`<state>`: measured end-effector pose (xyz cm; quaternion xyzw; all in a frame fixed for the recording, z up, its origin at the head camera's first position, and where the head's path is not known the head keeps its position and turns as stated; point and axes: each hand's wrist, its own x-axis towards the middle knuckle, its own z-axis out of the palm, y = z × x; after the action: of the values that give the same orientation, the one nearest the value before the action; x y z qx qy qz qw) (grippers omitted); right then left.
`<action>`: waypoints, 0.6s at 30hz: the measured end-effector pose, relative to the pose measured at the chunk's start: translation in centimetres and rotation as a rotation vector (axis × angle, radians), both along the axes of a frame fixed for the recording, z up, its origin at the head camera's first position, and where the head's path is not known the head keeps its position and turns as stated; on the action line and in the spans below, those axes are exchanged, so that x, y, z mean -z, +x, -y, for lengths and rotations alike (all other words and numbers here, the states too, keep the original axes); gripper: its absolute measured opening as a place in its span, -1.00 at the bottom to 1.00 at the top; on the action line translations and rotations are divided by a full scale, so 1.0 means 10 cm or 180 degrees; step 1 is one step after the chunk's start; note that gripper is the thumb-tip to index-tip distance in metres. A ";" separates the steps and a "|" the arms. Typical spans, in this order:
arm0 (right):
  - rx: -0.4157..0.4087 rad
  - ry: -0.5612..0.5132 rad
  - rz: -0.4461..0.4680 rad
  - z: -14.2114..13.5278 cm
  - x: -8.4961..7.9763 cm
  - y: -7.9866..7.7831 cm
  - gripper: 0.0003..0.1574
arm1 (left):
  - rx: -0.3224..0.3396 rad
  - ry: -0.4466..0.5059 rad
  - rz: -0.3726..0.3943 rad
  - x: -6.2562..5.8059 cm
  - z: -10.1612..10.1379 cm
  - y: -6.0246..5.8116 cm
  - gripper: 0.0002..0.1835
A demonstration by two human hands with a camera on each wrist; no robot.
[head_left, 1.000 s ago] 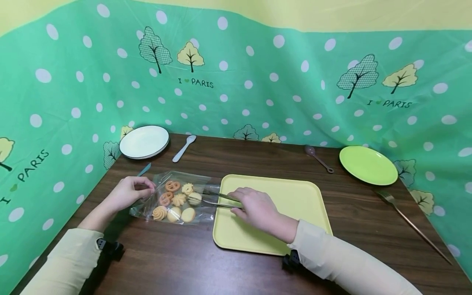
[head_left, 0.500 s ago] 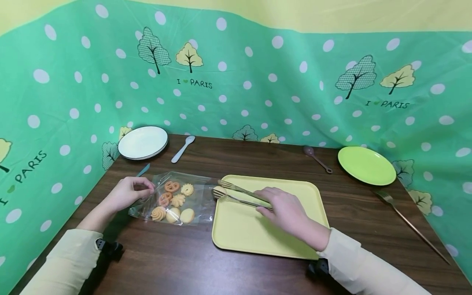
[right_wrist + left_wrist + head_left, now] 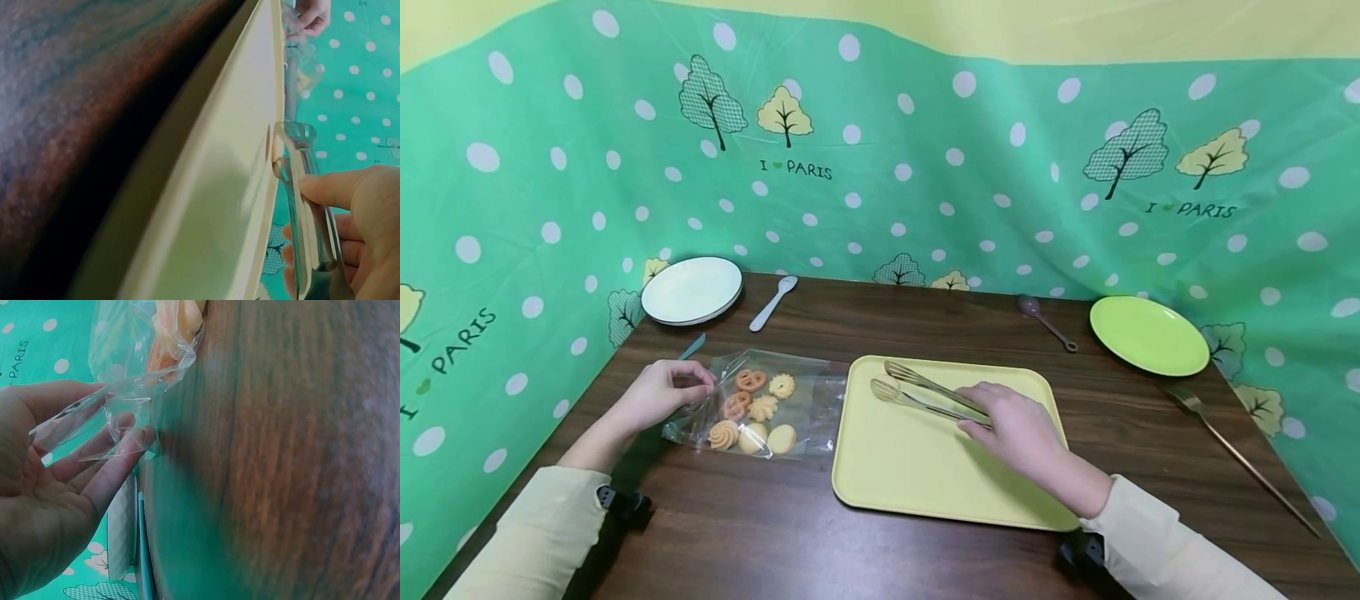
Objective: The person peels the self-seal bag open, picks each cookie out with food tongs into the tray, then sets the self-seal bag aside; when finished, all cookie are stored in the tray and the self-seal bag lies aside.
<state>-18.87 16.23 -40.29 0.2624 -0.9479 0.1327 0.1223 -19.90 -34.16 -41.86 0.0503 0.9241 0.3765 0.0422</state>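
A clear plastic bag (image 3: pixel 820 392) lies left of the yellow tray (image 3: pixel 917 492), its right end against the tray's edge. Several cookies (image 3: pixel 763 408), pretzel-shaped and round, are inside. My left hand (image 3: pixel 658 396) pinches the bag's left edge; in the left wrist view thin film (image 3: pixel 134 403) runs between thumb and fingers. Over the tray, my right hand (image 3: pixel 1018 425) grips metal tongs (image 3: pixel 936 392) with slotted tips pointing left. A pale round cookie seems to sit between the tips, hard to make out against the yellow.
At the back left are a white plate (image 3: pixel 692 289), a pale spoon (image 3: pixel 773 303) and a blue utensil (image 3: pixel 693 346). Toward the right lie a purple-brown spoon (image 3: pixel 1047 322), a green plate (image 3: pixel 1150 336) and a long copper-handled fork (image 3: pixel 1240 454). A green dotted cloth hangs behind the table.
The tongs have moved right, out of the bag and over the tray, taking a round cookie along. My left hand has stayed at the bag's left edge.
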 end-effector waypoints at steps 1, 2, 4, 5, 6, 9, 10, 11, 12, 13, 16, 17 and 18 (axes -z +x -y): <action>0.0000 0.0003 -0.0001 -0.01 0.00 0.00 -0.51 | 0.0000 -0.0005 -0.0009 0.00 0.00 0.00 -0.95; 0.0002 0.0005 0.0000 -0.01 0.01 0.00 -0.51 | 0.0003 -0.0008 -0.0017 -0.01 -0.01 0.00 -0.95; 0.0006 0.0009 0.0006 -0.02 0.02 0.00 -0.51 | 0.0006 -0.0029 -0.0034 -0.02 -0.02 0.00 -0.95; 0.0005 0.0008 0.0011 -0.02 0.02 0.00 -0.50 | 0.0006 -0.0036 -0.0031 -0.02 -0.02 0.00 -0.95; 0.0004 0.0004 0.0018 -0.03 0.03 -0.01 -0.49 | 0.0001 -0.0037 -0.0026 -0.02 -0.02 0.00 -0.96; 0.0011 -0.0027 0.0055 -0.03 0.03 -0.02 -0.45 | -0.0012 -0.0041 -0.0021 -0.01 -0.02 0.01 -0.95; 0.0006 -0.0047 0.0063 -0.03 0.03 -0.02 -0.44 | -0.0016 -0.0032 -0.0016 0.00 -0.02 0.01 -0.96; -0.0002 -0.0072 0.0067 -0.02 0.02 -0.02 -0.43 | -0.0016 -0.0030 -0.0015 0.00 -0.02 0.01 -0.95; -0.0017 -0.0098 0.0068 -0.01 0.02 -0.02 -0.42 | -0.0028 -0.0020 -0.0015 0.00 -0.03 0.01 -0.96; -0.0038 -0.0122 0.0062 0.00 0.01 -0.02 -0.43 | -0.0030 -0.0020 -0.0020 0.00 -0.03 0.01 -0.96; -0.0121 -0.0161 0.0035 0.08 -0.02 -0.01 -0.45 | -0.0040 -0.0007 -0.0013 0.00 -0.02 0.01 -0.96; -0.0150 -0.0164 0.0028 0.11 -0.02 -0.01 -0.46 | -0.0034 -0.0009 -0.0014 0.00 -0.02 0.01 -0.96; -0.0178 -0.0163 0.0021 0.14 -0.03 -0.01 -0.47 | -0.0047 0.0001 -0.0007 0.00 -0.02 0.01 -0.96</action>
<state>-18.94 14.85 -40.01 0.2851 -0.9369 0.1611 0.1220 -19.77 -33.97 -41.85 0.0439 0.9244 0.3769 0.0384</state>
